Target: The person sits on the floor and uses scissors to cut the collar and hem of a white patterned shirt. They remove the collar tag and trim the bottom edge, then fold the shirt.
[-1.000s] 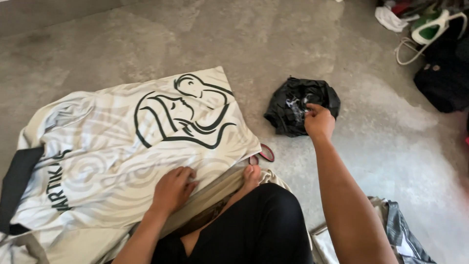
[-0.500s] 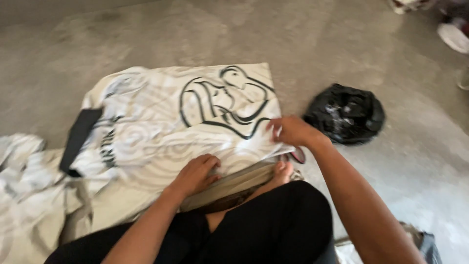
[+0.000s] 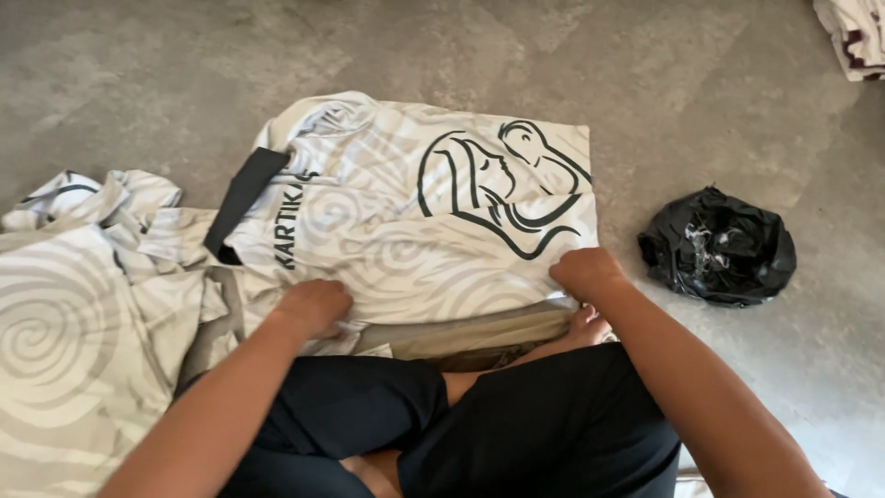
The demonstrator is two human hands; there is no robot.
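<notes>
Two hands (image 3: 318, 306) (image 3: 583, 274) on swirl-printed shirt (image 3: 415, 231)

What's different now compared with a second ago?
The right hand left the black plastic bag and came back to grip the near edge of the white swirl-patterned garment. The left hand stayed pressed on that edge. The bag lies where it was on the floor.

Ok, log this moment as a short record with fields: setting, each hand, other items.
setting: person seated on a grey floor, legs in black trousers
left hand: closed on the near edge of the white swirl-print shirt
right hand: gripping the same shirt's near right corner
other items: crumpled black plastic bag right of the shirt, apart from it; more swirl-print fabric at left
</notes>
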